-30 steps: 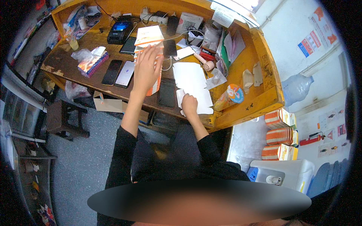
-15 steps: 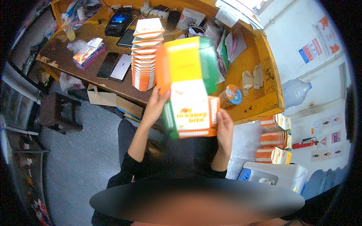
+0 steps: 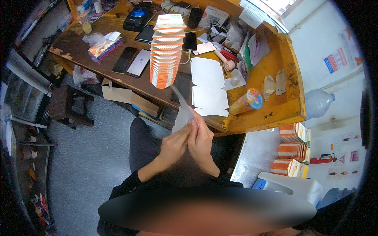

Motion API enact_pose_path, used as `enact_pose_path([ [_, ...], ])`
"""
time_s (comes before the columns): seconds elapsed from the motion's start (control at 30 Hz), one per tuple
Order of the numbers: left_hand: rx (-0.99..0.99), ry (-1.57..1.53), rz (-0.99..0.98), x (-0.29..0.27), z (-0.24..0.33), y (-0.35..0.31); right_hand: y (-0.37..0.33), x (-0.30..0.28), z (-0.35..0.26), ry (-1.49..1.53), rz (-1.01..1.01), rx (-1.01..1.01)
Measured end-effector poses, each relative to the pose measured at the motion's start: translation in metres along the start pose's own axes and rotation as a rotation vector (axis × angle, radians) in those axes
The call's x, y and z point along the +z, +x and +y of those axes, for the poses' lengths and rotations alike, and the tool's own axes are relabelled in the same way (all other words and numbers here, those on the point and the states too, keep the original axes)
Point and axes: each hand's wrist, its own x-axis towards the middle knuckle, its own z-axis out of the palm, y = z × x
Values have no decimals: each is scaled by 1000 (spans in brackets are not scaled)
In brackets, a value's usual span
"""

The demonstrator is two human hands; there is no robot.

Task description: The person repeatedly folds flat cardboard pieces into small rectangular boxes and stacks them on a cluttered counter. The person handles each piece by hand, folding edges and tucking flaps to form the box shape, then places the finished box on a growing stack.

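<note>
Two bare hands are busy with one card sheet [image 3: 181,118], held up on the near side of the tall stack of nested boxes [image 3: 166,55] and slightly to the right of it. From where I stand, the sheet's narrow tip points away from the person, up and leftward to the near end of that stack; whether it touches, I can't tell. Its long axis seems to slant from that tip back and rightward into the hands, though they cover the lower end, so I can't be sure of the whole line.

It is tilted steeply, seen nearly edge-on. The face turned my way is plain pale grey-white and shaded, with a thin strip at the top widening into a broader panel below, as if bent.

The left hand [image 3: 173,143] has its fingers bent in on the card, tips up close to the other thumb. The right hand [image 3: 200,137] lies along the card's right side, fingers nearly straight and pressed together, thumb against it, so both are grasping it.

Right of the stack, flat white sheets [image 3: 209,86] with notched edges lie on the wooden desk [image 3: 273,112]. Left of the stack rest a phone with a lit screen [image 3: 138,63] and a black phone [image 3: 125,60].
</note>
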Motion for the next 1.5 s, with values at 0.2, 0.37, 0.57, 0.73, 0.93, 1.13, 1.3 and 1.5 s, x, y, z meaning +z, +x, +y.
enact_pose_path([
  [0.2, -437, -261, 94, -13, -18, -24, 12, 1, 16, 9, -65, -280],
  [0.37, -679, -528, 555, -9, -52, -44, 11, 26, 25, -112, 12, -586],
  [0.57, -704, -746, 712, -14, -56, -34, 7, 61, 25, -32, 45, -589],
  [0.73, -655, -856, 821, -30, -46, -16, 10, 76, 12, 86, 133, -463],
  [0.93, -662, -656, 751, -42, -47, -15, 12, 88, -2, 228, 106, -259],
  [1.13, -556, -471, 663, -43, -44, -19, 18, 80, 0, 331, -47, -156],
  [1.3, -512, -278, 590, -39, -43, -12, 27, 70, 1, 365, -82, -121],
  [1.5, -527, -235, 574, -39, -50, -9, 38, 65, 10, 375, -255, -45],
])
